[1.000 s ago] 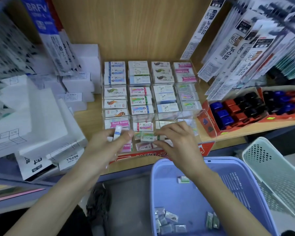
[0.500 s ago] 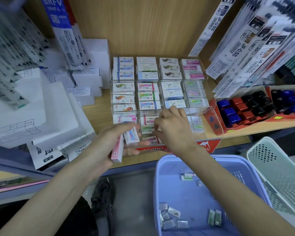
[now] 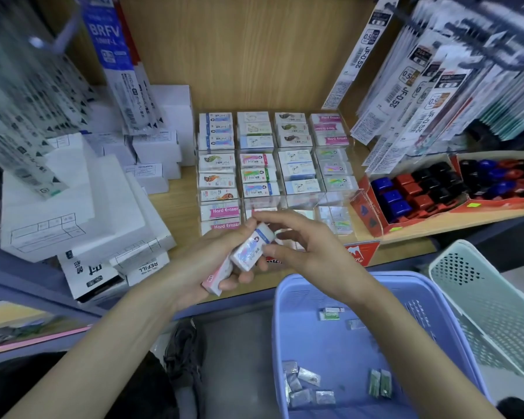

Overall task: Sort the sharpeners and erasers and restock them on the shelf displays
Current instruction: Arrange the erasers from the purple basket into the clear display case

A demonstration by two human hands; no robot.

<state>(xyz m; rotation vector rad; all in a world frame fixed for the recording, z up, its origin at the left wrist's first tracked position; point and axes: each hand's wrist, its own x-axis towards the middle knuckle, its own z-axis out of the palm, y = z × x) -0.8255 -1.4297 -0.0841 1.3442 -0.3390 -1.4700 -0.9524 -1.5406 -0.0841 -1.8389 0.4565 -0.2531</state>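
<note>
R hand point(image 3: 312, 249) is out of the display tray point(image 3: 339, 196) now. Half a sec ago its fingers were down in the front row, beside the Hard Eraser stack point(image 3: 221, 217). It has pulled back to meet the L hand point(image 3: 206, 261), just in front of the shelf point(image 3: 179, 204) edge. Reads to me as one eraser slotted and the next being fetched. So restocking is mid-run w/ more to go: loose erasers point(image 3: 332, 314) and small shiny packets point(image 3: 303, 385) lie in the blue basket point(image 3: 285, 300) below.

L grip: fingers curled round two pieces, thumb on top. The upper one is the blue-stripe eraser point(image 3: 248, 249), tilted, far end up toward the tray. Under it is the pink eraser point(image 3: 217, 278), poking out low by the palm.

R grip: fingers half curled, tips at the far end of the blue-stripe eraser, touching or nearly so. Can't tell if it has pinched it yet; nothing else visible in it.

Blue-stripe eraser: white block in a glossy printed sleeve, blue band at one end, small picture next to it. It resembles the blue-banded stack point(image 3: 217, 131) at the tray's back left, so prob. it belongs w/ that sort.

Sharpeners point(image 3: 406, 189) sit in red boxes to the right, well apart from both hands.
</note>
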